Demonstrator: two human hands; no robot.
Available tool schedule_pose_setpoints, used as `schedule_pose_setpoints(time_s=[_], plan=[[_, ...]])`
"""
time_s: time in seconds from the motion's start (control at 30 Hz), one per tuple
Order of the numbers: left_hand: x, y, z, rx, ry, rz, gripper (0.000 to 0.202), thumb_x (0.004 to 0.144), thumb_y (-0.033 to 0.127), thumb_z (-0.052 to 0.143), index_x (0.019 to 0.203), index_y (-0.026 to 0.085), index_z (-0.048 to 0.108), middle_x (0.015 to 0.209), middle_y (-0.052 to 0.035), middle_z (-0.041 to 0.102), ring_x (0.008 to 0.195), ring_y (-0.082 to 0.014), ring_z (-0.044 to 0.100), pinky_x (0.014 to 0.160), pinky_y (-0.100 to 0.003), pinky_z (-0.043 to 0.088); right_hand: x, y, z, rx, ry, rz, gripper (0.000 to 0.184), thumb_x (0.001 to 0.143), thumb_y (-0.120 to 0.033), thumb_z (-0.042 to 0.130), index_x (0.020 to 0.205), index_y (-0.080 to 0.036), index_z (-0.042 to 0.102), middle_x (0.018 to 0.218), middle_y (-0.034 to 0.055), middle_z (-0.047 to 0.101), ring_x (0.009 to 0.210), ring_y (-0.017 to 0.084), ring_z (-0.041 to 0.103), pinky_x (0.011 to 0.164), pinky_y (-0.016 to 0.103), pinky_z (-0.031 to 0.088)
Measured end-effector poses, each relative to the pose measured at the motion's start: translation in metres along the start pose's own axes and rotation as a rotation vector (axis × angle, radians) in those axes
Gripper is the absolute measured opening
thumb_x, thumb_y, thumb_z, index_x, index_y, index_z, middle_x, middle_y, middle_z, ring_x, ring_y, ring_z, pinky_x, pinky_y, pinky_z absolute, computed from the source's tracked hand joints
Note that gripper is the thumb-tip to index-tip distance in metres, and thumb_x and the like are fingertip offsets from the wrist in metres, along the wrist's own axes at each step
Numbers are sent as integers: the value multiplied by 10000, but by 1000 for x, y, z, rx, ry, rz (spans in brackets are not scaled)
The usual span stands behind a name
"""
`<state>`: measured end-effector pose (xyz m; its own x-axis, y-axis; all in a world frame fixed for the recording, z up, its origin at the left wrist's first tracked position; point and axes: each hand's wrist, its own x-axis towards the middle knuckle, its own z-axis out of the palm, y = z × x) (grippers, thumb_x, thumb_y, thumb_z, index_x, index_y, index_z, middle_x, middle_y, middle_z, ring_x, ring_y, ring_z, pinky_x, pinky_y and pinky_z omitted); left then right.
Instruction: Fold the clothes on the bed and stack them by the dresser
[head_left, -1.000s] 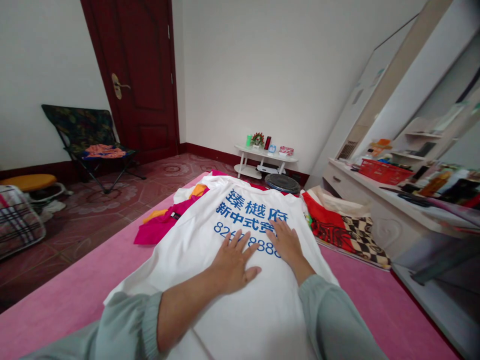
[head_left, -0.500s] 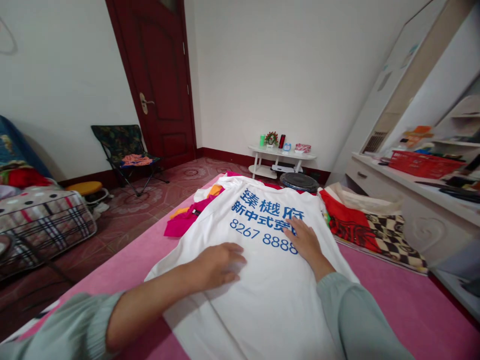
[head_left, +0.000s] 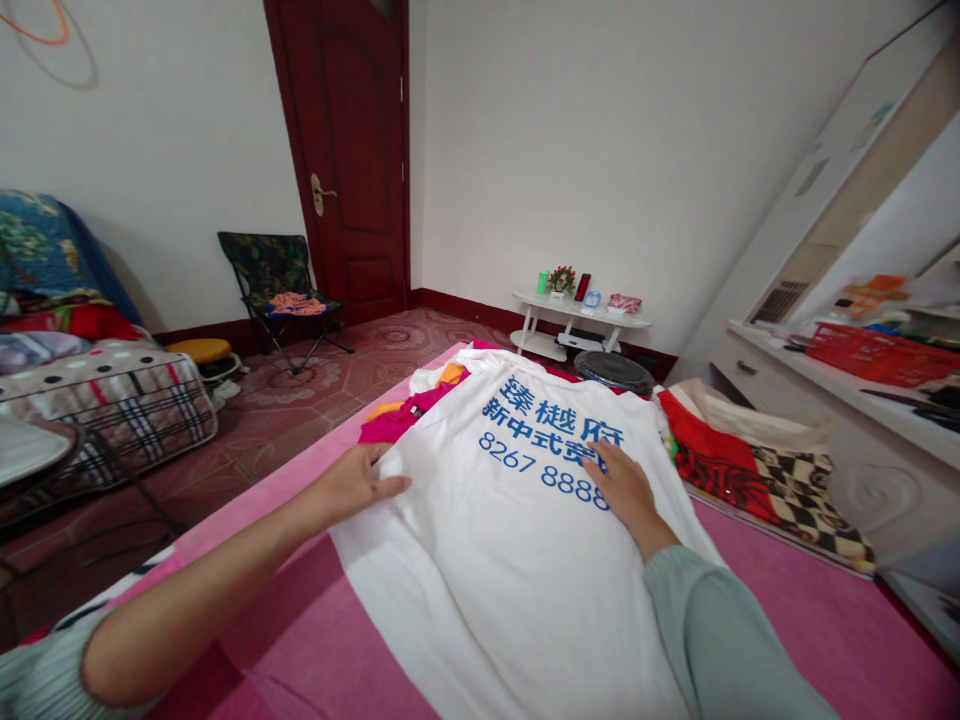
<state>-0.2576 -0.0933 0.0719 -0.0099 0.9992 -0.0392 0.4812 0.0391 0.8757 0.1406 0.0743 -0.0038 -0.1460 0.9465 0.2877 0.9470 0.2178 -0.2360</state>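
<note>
A white T-shirt (head_left: pixel 480 540) with blue characters and digits printed on it lies spread over the pink bed cover (head_left: pixel 315 620). At the shirt's left edge, my left hand (head_left: pixel 356 487) has closed around the fabric, thumb on top and fingertips partly hidden. My right hand (head_left: pixel 626 495) rests flat on the print, its fingers stretched out and covering some of the characters. Beyond my left hand, magenta and orange clothing (head_left: pixel 405 415) sticks out from beside the shirt.
A red and checked folded cloth (head_left: pixel 727 465) lies to the right, below a counter with a red basket (head_left: pixel 877 352). Ahead stand a small white table (head_left: pixel 622 320) and a round dark lid (head_left: pixel 615 371). A folding chair (head_left: pixel 281 270) is near the door (head_left: pixel 352 160).
My left hand has moved left from the middle of the shirt to its edge and taken hold of the fabric. My right hand stays on the print. The view has shifted slightly left.
</note>
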Motion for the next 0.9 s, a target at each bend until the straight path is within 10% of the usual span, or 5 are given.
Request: schedule_pose_setpoints(time_s=[0.27,0.53,0.73,0.9], plan=[[4,37,41,272,-117,344,211,747,236,561,934,178,639,932,-35,692,841,-207,626,747,-274,472,66,-85,-38,-90,-155,136,251,813,-192,483,921,-124,700,949,162,684,950,283,635,804,385,464],[9,26,101,305,-263,264,208,725,200,526,876,192,669,913,-65,711,856,-234,657,713,-277,478,129,-222,7,147,-22,-286,389,816,-253,554,1198,-195,603,1324,85,497,1173,173,504,998,250,358],[12,13,115,222,-249,206,277,756,260,518,984,233,674,979,-54,702,915,-229,653,779,-296,487,156,-243,34,331,-173,-292,325,768,-283,620,1077,-202,681,1359,105,460,1240,282,430,1060,378,271],[15,8,117,201,-244,144,330,755,317,559,1054,227,666,1057,-66,677,991,-240,615,870,-330,461,181,-246,42,533,-188,-154,187,749,-284,622,831,-131,693,987,123,674,1051,281,568,930,372,394]])
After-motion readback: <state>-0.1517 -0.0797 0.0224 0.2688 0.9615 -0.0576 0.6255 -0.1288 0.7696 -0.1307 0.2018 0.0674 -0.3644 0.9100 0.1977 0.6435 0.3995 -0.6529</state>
